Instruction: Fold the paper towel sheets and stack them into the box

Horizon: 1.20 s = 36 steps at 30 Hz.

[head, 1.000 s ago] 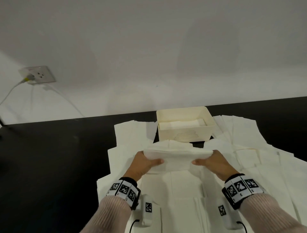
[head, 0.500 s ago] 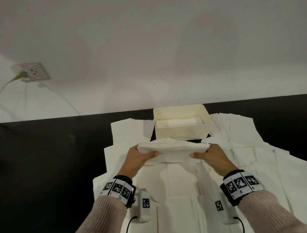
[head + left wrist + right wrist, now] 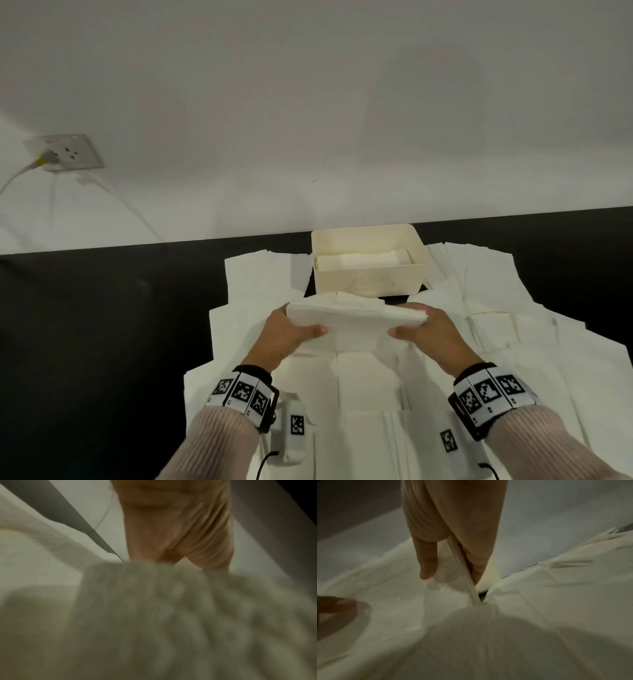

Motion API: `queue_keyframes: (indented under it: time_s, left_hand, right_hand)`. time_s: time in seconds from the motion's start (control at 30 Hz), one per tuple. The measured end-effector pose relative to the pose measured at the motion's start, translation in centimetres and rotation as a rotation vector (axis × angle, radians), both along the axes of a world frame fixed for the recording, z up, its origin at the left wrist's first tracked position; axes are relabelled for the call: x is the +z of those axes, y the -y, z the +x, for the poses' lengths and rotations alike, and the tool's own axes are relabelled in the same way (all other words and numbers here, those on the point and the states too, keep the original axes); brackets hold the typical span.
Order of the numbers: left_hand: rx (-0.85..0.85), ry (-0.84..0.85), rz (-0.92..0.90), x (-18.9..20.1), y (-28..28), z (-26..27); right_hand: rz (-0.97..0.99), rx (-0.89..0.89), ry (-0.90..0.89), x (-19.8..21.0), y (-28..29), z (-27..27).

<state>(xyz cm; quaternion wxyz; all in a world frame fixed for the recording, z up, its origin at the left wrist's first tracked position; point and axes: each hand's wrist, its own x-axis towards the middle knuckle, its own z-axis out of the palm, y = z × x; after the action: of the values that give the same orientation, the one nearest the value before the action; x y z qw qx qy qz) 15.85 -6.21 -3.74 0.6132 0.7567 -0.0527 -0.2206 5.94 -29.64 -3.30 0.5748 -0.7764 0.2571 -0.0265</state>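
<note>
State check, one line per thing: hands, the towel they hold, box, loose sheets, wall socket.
left hand: grips the folded towel's left end, thumb on top
right hand: grips its right end, thumb on top
folded towel: folded, lifted, just short of the box
box: open, folded towels already inside
loose sheets: spread flat, overlapping on the table
wall socket: one plug in

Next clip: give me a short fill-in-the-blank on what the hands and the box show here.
1. The folded paper towel is held at its ends by ___ hands.
2. The box stands ___ the wall than the held towel.
3. Inside the box lies a ___ towel.
4. On top of the held towel, the right hand presses its ___.

Missing words: both; nearer; folded; thumb
</note>
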Motion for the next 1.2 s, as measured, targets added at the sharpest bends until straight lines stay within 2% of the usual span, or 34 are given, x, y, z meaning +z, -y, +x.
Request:
queue_keyframes:
  time_s: [0.07,0.17,0.3,0.5,0.63,0.73,0.83,1.0,1.2]
  left_hand:
    - [0.003,0.008,0.081,-0.9,0.1,-0.3]
    - [0.041,0.012,0.101,-1.0,0.6,-0.5]
    - [0.039,0.124,0.11,2.4,2.0,0.4]
    - [0.131,0.354,0.211,7.9,5.7,4.6]
    - [0.164,0.377,0.213,9.0,8.4,6.9]
    - [0.133,0.388,0.3,8.4,9.5,8.4]
    - [0.006,0.444,0.465,7.2,9.9,9.5]
    - [-0.215,0.573,0.861,6.1,10.7,10.3]
    - [-0.428,0.788,1.329,5.7,11.5,10.5]
  right_hand:
    - [-0.034,0.04,-0.072,-0.9,-0.2,-0.2]
    - [-0.05,0.016,-0.112,-1.3,-0.1,-0.1]
    - [-0.132,0.028,-0.031,1.6,1.2,1.3]
    - [-0.174,-0.075,0.128,7.4,4.4,5.8]
    - [-0.276,-0.1,0.156,8.9,5.9,8.9]
    - [-0.326,-0.11,0.118,8.7,6.5,10.5]
    - [-0.415,-0.112,0.076,7.8,6.8,11.6]
    - [-0.692,0.101,-0.2,7.4,6.5,12.9]
    - [-0.866,0.239,-0.38,5.9,6.3,14.5]
